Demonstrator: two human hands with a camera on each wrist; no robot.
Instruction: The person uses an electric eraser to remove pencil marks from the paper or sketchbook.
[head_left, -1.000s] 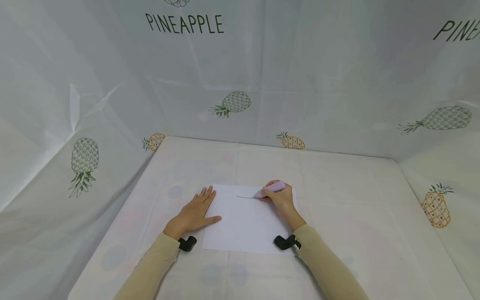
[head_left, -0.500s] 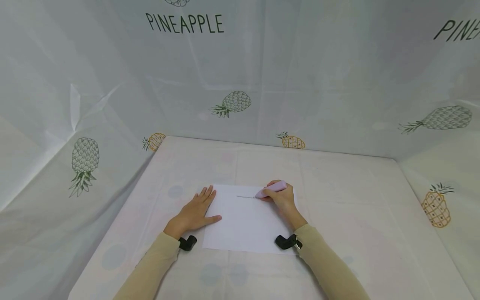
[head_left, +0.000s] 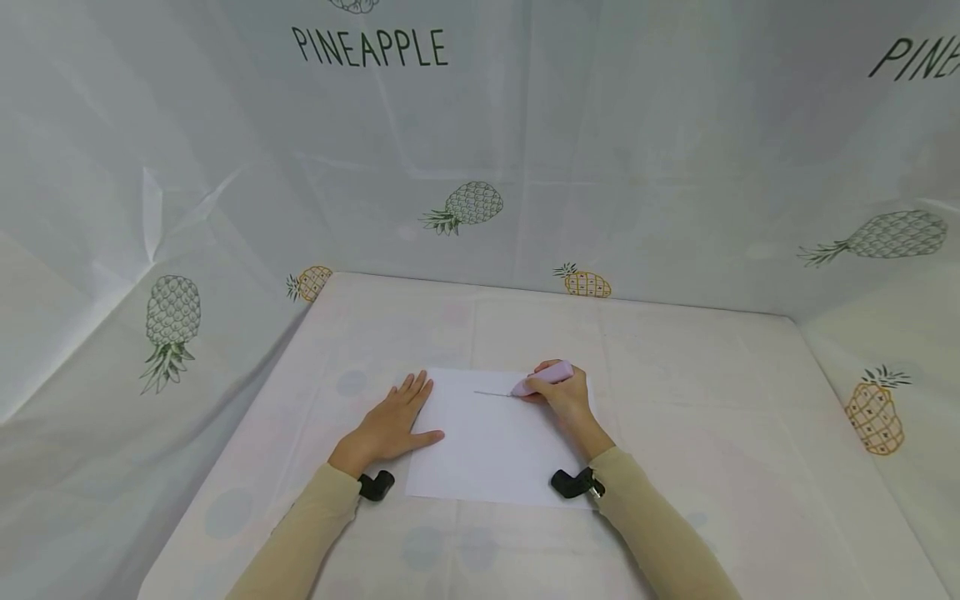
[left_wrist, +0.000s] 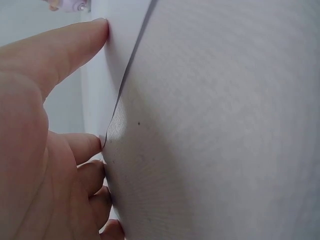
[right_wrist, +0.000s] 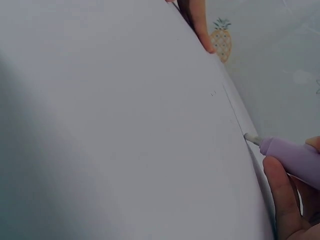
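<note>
Head view: right hand (head_left: pixel 567 402) is pinching a lilac pen (head_left: pixel 547 377), its tip meeting a line (head_left: pixel 491 393) running left; left hand (head_left: pixel 385 427) is lying spread.

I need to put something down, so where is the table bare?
Free: the table right of the right hand, and the strip between paper and curtain. Crowded: the paper, with left hand at its left edge, right hand gripping a purple pen-like tool.
</note>
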